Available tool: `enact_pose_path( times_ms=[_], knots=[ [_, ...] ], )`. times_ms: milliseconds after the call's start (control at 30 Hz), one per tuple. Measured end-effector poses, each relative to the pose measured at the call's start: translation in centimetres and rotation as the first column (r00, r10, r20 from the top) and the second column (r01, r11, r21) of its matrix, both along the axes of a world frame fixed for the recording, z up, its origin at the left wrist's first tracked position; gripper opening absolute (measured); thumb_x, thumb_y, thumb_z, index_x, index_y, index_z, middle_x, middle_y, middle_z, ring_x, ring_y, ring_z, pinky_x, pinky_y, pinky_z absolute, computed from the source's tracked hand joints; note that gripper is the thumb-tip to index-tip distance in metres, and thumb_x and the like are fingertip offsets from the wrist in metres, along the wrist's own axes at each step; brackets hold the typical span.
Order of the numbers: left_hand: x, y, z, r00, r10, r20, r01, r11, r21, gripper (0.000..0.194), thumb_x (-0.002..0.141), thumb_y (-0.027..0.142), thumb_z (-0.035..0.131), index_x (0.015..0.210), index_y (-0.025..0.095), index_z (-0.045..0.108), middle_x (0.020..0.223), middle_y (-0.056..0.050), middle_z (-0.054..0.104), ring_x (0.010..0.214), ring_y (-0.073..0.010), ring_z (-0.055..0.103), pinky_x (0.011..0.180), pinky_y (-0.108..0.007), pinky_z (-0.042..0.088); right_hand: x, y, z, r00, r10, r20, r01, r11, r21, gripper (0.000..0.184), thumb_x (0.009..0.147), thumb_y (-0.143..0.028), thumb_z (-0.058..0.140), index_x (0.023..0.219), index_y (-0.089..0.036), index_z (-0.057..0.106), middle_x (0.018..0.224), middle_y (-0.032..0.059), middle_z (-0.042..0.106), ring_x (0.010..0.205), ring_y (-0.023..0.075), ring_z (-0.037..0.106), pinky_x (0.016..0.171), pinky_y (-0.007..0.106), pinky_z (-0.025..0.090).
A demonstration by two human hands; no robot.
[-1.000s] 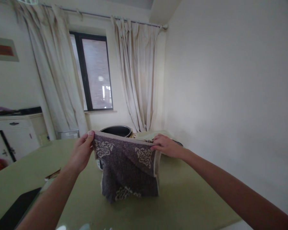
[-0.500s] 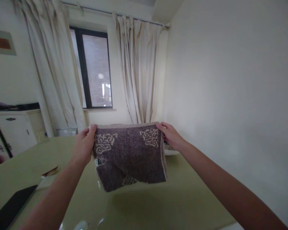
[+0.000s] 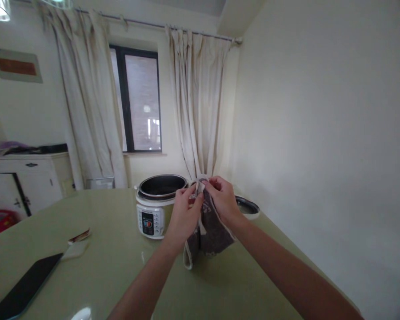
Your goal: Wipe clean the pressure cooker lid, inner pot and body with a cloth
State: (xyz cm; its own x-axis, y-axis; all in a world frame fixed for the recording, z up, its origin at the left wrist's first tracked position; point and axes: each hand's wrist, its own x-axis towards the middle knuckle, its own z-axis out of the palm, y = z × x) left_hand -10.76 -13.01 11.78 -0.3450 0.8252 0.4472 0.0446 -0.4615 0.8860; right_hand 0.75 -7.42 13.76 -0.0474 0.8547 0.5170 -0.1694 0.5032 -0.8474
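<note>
A dark grey-brown towel (image 3: pixel 216 231) with pale edging and cream patterns hangs folded between my hands, above the table. My left hand (image 3: pixel 186 211) pinches its top edge at the left. Close beside it, my right hand (image 3: pixel 224 200) is closed on the same upper edge, the two hands almost touching. Just behind my left hand stands a white electric pressure cooker (image 3: pixel 153 213), lidless, with a dark inner pot (image 3: pixel 163 186) and a button panel at its front. My left forearm and hand hide its right side.
On the green table (image 3: pixel 113 249), a black flat slab (image 3: pixel 30 282) lies at the left, with a small brownish object (image 3: pixel 79 236) beyond it. The cooker's lid, apparently, a dark round piece with white rim (image 3: pixel 248 208), rests right of the towel. A wall (image 3: pixel 320 133) borders the right side.
My hands have come together from holding the towel stretched wide, so it now hangs folded. My left hand moved right, uncovering the cooker's front.
</note>
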Motion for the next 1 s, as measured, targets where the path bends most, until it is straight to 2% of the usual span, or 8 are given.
enact_pose_path(
  times_ms=[167,300,400,533,667,800,900,1000],
  knots=[
    [-1.6,1.0,-0.3,0.996,-0.018,-0.092,0.023,0.999,0.047,0.032,0.081,0.042,0.084,0.102,0.018,0.083,0.097,-0.007,0.076,0.082,-0.0211,0.070,0.077,-0.032,0.057,2.2,0.8,0.0,0.999,0.050,0.012,-0.049,0.998,-0.025,0.042,0.072,-0.053,0.089,0.090,-0.020,0.072,0.081,0.0005,0.074,0.077,0.0183,0.066,0.073,0.031,0.050],
    [-5.5,0.7,-0.6,0.964,-0.093,0.249,0.093,0.996,0.009,0.050,0.068,0.054,0.093,0.098,0.016,0.080,0.080,-0.002,0.076,0.077,-0.0201,0.072,0.071,-0.029,0.058,5.8,2.6,0.4,0.998,-0.029,0.051,0.029,1.000,0.007,0.042,0.070,-0.053,0.091,0.090,-0.021,0.073,0.081,-0.0021,0.072,0.079,0.0169,0.063,0.075,0.030,0.048],
    [-9.0,0.1,-0.3,0.891,-0.074,0.448,0.098,0.995,-0.031,0.053,0.058,0.043,0.101,0.098,0.016,0.078,0.078,-0.002,0.077,0.073,-0.0208,0.074,0.068,-0.031,0.061,9.1,4.1,0.5,0.991,0.109,0.077,-0.098,0.987,-0.124,0.047,0.064,-0.054,0.096,0.090,-0.023,0.072,0.083,-0.0029,0.072,0.078,0.0160,0.063,0.072,0.029,0.048],
    [-12.2,0.2,0.1,0.878,0.006,0.479,0.059,0.991,-0.121,0.027,0.068,0.024,0.094,0.086,0.016,0.076,0.072,-0.002,0.076,0.063,-0.0171,0.070,0.061,-0.028,0.060,11.6,5.7,0.1,0.921,0.363,0.139,-0.311,0.904,-0.294,0.050,0.055,-0.047,0.102,0.082,-0.021,0.068,0.082,-0.0016,0.074,0.077,0.0163,0.067,0.076,0.031,0.052],
    [-13.7,1.1,0.3,0.895,0.049,0.444,0.007,0.992,-0.122,0.027,0.062,0.023,0.095,0.079,0.016,0.076,0.071,0.000,0.075,0.060,-0.0133,0.065,0.057,-0.023,0.054,11.5,6.9,-0.1,0.890,0.268,0.369,-0.240,0.963,-0.120,0.033,0.070,-0.039,0.091,0.085,-0.018,0.071,0.081,0.0009,0.075,0.079,0.0172,0.068,0.079,0.034,0.054],
    [-14.3,0.5,0.6,0.914,0.047,0.404,-0.042,0.999,-0.023,0.043,0.052,0.034,0.102,0.082,0.018,0.076,0.081,0.001,0.077,0.071,-0.0119,0.065,0.062,-0.020,0.051,11.1,6.7,0.7,0.895,0.111,0.432,-0.160,0.984,0.079,0.008,0.080,-0.020,0.072,0.087,-0.018,0.070,0.090,0.0006,0.074,0.089,0.0148,0.067,0.091,0.033,0.051],
    [-14.6,-1.9,-0.2,0.969,0.061,0.240,-0.080,0.994,0.070,0.046,0.059,0.046,0.100,0.091,0.021,0.079,0.091,-0.001,0.079,0.085,-0.0161,0.069,0.077,-0.024,0.056,11.5,5.1,0.6,0.879,0.051,0.474,-0.148,0.974,0.170,0.017,0.078,-0.010,0.067,0.093,-0.019,0.070,0.098,0.0014,0.072,0.096,0.0167,0.067,0.095,0.034,0.050],
    [-15.0,-5.5,-3.4,0.991,0.083,-0.106,-0.081,0.996,0.029,0.040,0.072,0.052,0.093,0.096,0.023,0.082,0.096,-0.005,0.081,0.092,-0.0228,0.073,0.086,-0.033,0.059,12.4,2.5,-1.6,0.807,-0.037,0.589,-0.146,0.955,0.260,0.043,0.071,0.000,0.064,0.108,-0.019,0.073,0.105,0.0039,0.070,0.099,0.0203,0.065,0.096,0.035,0.050]
  ],
)
